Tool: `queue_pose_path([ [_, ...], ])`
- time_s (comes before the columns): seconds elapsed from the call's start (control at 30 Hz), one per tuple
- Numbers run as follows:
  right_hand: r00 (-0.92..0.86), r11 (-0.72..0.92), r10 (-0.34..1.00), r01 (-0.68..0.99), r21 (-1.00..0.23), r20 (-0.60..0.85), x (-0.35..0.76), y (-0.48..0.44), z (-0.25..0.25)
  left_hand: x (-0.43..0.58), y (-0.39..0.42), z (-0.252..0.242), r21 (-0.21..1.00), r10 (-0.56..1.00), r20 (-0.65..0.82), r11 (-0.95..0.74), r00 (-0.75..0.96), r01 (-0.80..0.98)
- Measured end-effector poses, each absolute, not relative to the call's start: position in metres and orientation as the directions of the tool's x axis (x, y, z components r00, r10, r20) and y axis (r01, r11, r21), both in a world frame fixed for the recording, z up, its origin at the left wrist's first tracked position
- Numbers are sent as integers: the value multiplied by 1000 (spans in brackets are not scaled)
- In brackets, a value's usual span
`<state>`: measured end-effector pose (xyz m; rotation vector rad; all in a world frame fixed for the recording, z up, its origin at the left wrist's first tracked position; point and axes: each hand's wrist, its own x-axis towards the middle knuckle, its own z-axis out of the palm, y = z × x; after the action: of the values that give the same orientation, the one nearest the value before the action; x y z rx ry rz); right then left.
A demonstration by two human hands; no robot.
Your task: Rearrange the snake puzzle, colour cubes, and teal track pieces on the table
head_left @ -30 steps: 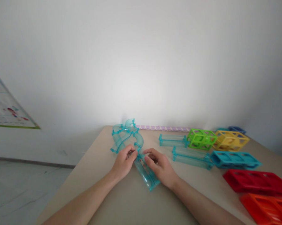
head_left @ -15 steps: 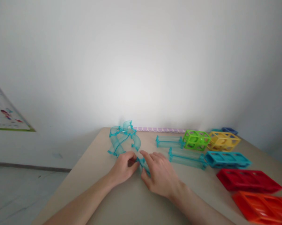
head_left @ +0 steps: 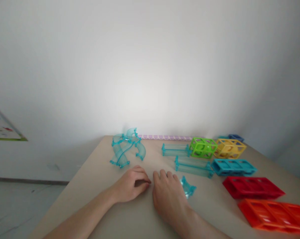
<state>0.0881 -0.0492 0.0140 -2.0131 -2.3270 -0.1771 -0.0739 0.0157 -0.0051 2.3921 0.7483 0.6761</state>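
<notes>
My right hand (head_left: 168, 196) lies over a clear teal track piece (head_left: 188, 189) on the beige table (head_left: 102, 186), fingers bent down on it; only the piece's right end shows. Just to its left, my left hand (head_left: 132, 186) rests on the table with curled fingers, fingertips almost touching the right hand. What is inside the left hand's fingers is hidden. A cluster of curved clear teal track pieces (head_left: 126, 149) lies apart from both hands, further back on the left.
Two straight teal tracks (head_left: 176, 150) (head_left: 193, 167) lie right of centre. Behind and right stand green (head_left: 203, 147), yellow (head_left: 229, 148), teal (head_left: 233, 167), red (head_left: 251, 187) and orange (head_left: 274, 214) frame blocks. A purple strip (head_left: 164, 137) runs along the wall. The table's left edge drops to the floor.
The straight track piece has come away from the curved cluster and moved toward me and to the right under my right hand. Both hands drew back from the cluster.
</notes>
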Motion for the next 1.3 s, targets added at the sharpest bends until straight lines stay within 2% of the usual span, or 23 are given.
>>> queue_pose_path([
  [0.2,-71,57,986,994,94,150,133,-60,8,-73,15,-5,637,654,283,-675,702,372],
  [0.43,7,-11,995,999,40,95,148,-56,19,-72,15,-4,681,695,247,-620,676,389],
  [0.7,89,-101,980,993,61,176,159,-53,17,-74,16,-9,693,709,245,-605,661,392],
  [0.8,3,5,948,1000,-24,318,155,-55,19,-73,17,-10,639,686,330,-668,649,381],
  [0.9,-197,306,887,928,-212,417,133,-64,14,-76,25,-6,488,697,528,-716,485,498],
  [0.97,-336,451,865,846,-284,374,111,-67,5,-83,35,-3,378,717,640,-607,277,699],
  [1.0,-391,492,856,818,-299,339,101,-66,0,-87,41,-3,339,731,661,-494,171,800],
  [1.07,-425,514,849,800,-307,315,81,-55,-9,-97,54,-5,296,784,620,-271,32,916],
  [1.17,-353,454,870,844,-285,344,62,-20,-16,-110,69,-15,357,895,445,-150,-27,922],
  [1.23,-238,343,902,902,-261,361,57,6,-17,-115,75,-21,388,912,409,-144,-30,910],
  [1.3,-203,300,915,919,-254,349,57,26,-17,-116,77,-23,404,908,416,-147,-39,903],
])
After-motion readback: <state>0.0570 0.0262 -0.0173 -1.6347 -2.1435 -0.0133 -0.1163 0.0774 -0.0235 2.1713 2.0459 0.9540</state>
